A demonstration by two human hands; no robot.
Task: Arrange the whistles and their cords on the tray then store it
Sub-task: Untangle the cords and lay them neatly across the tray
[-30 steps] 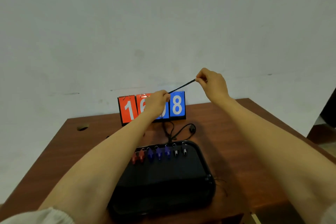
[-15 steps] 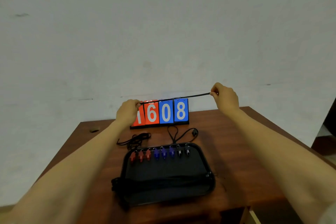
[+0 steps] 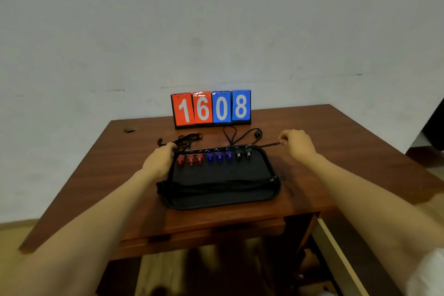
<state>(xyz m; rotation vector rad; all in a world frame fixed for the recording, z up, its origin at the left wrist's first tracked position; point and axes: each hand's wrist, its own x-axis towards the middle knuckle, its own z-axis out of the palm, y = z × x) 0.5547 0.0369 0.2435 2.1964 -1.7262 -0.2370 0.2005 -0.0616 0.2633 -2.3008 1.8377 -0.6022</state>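
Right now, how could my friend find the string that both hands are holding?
Start at the black tray on the wooden table, in front of the 1608 scoreboard. Along its far rim, just above the row of whistles, runs a thin black cord. It alone is pulled straight between the left hand and right hand; the other cords lie looped or bunched.

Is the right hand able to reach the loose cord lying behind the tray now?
Probably yes: the loose cord lies close to the right hand with bare table between, but the hand pinches a stretched cord and must release it first.
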